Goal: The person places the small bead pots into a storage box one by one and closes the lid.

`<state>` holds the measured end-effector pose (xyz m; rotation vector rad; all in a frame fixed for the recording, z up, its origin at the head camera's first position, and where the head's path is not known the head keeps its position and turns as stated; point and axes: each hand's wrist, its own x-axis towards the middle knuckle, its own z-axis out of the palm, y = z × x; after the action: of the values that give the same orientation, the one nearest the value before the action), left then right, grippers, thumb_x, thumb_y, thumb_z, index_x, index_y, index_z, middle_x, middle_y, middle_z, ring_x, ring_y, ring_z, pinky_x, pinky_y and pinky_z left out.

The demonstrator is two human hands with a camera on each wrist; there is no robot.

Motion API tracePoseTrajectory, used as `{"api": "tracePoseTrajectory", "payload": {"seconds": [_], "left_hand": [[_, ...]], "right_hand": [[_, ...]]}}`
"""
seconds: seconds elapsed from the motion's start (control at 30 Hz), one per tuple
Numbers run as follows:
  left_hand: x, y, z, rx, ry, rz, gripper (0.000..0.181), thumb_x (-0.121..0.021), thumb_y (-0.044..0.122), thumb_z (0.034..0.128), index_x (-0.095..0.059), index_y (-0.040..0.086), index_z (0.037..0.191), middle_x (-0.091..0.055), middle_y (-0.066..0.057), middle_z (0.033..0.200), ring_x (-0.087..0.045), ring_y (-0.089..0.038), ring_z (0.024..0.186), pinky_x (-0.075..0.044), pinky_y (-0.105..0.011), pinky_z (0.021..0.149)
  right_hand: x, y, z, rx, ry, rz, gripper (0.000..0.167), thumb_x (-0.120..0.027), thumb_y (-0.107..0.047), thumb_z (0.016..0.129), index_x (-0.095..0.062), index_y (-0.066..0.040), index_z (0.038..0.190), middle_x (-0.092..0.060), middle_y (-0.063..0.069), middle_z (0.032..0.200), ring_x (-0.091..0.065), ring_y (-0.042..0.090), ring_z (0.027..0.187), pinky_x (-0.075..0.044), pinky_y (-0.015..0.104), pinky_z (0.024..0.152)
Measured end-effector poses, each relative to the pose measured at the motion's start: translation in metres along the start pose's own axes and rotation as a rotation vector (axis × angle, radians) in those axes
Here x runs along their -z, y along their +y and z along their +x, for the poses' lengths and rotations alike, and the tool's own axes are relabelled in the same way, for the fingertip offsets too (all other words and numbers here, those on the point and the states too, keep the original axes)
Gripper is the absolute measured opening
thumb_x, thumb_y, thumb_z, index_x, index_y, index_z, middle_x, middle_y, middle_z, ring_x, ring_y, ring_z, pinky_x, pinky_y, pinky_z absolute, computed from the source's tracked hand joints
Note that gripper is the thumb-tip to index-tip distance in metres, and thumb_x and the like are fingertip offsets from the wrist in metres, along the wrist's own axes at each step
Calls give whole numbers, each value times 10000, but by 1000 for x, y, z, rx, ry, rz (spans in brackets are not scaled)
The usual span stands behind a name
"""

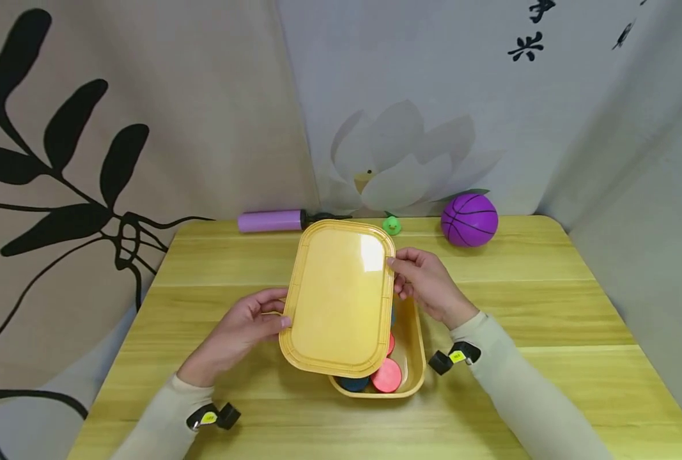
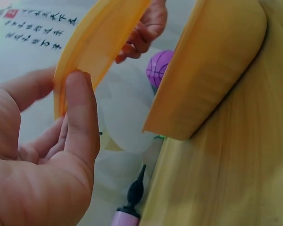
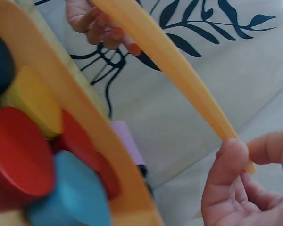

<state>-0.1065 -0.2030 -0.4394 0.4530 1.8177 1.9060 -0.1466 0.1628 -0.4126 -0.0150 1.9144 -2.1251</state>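
A yellow rectangular lid (image 1: 341,300) is held up above a yellow plastic box (image 1: 414,358), covering much of it in the head view. My left hand (image 1: 240,332) pinches the lid's left edge between thumb and fingers. At the opposite edge, my right hand (image 1: 429,284) pinches it the same way. In the right wrist view the box holds several round-edged pieces: a red one (image 3: 21,155), a yellow one (image 3: 35,101) and a light blue one (image 3: 70,193). A pink disc (image 1: 387,375) shows below the lid's lower edge.
A purple hand pump (image 1: 271,221) with a black nozzle lies along the table's back edge. To its right are a small green toy (image 1: 392,225) and a purple ball (image 1: 470,220). A printed curtain (image 1: 214,115) hangs behind the wooden table (image 1: 536,287).
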Motion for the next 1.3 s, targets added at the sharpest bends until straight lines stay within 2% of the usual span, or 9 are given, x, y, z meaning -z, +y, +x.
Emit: {"api": "tracePoseTrajectory", "payload": {"seconds": [0.17, 0.3, 0.53, 0.67, 0.8, 0.87, 0.97, 1.13, 1.3], "left_hand": [[-11, 2, 13, -44, -25, 90, 554, -795, 26, 923, -581, -7, 1433, -698, -125, 1218, -709, -220, 1039, -616, -311, 881], [-22, 3, 27, -63, -31, 157, 430, -814, 73, 924, -673, 17, 1326, -731, -136, 1188, -708, -239, 1036, -611, -312, 885], [-28, 6, 52, 5, 129, 283, 227, -828, 208, 938, -786, 105, 1135, -773, -63, 1105, -702, -233, 1025, -601, -348, 883], [-27, 8, 64, 18, 201, 258, 213, -820, 220, 946, -790, 99, 1118, -769, -29, 1066, -712, -215, 983, -606, -373, 890], [-26, 11, 71, -4, 244, 132, 121, -775, 108, 971, -760, 36, 1067, -744, -36, 994, -726, -232, 941, -639, -366, 865], [-24, 12, 71, 2, 259, 55, 122, -745, 55, 982, -740, 6, 1094, -741, -52, 973, -738, -226, 927, -644, -381, 865], [-22, 14, 71, 15, 275, -3, 252, -711, -2, 985, -734, -2, 1236, -736, -116, 1136, -750, -208, 993, -634, -369, 895], [-16, 14, 70, 26, 291, 6, 378, -683, 51, 1020, -676, 20, 1397, -670, -160, 1404, -733, -135, 1078, -614, -297, 923], [-13, 16, 68, 2, 266, -94, 409, -608, 123, 1082, -594, -52, 1451, -736, -49, 1284, -751, -118, 1048, -607, -293, 944]], "right_hand": [[12, -24, -5, 104, 21, -6, 112, -615, -118, 1057, -596, -23, 1113, -600, -11, 743, -554, 108, 588, -481, 218, 525], [20, -48, -16, 253, 55, -105, 76, -647, -106, 1045, -654, -39, 1081, -636, -11, 788, -563, 111, 583, -493, 236, 520], [21, -75, -44, 516, 93, -332, 115, -687, -61, 1019, -708, 8, 1110, -676, 44, 844, -599, 174, 619, -542, 276, 547], [21, -77, -56, 676, 61, -382, 115, -691, 77, 965, -713, 45, 1074, -696, 23, 824, -632, 150, 633, -567, 241, 584], [22, -75, -61, 806, -7, -385, 191, -694, 181, 900, -732, 56, 1039, -706, 15, 931, -681, 121, 714, -600, 223, 654], [22, -74, -62, 823, -25, -383, 230, -703, 203, 879, -752, 62, 1054, -688, 28, 989, -701, 123, 769, -616, 238, 679], [23, -71, -63, 810, -39, -397, 278, -710, 225, 855, -762, 74, 1084, -670, 19, 1005, -704, 115, 815, -625, 248, 685], [29, -64, -68, 763, -65, -443, 318, -697, 222, 862, -768, 60, 1125, -741, -29, 1020, -688, 82, 836, -578, 178, 660], [34, -54, -71, 688, -87, -469, 331, -701, 197, 873, -766, 50, 1162, -783, -55, 1073, -748, 83, 908, -614, 208, 767]]}}
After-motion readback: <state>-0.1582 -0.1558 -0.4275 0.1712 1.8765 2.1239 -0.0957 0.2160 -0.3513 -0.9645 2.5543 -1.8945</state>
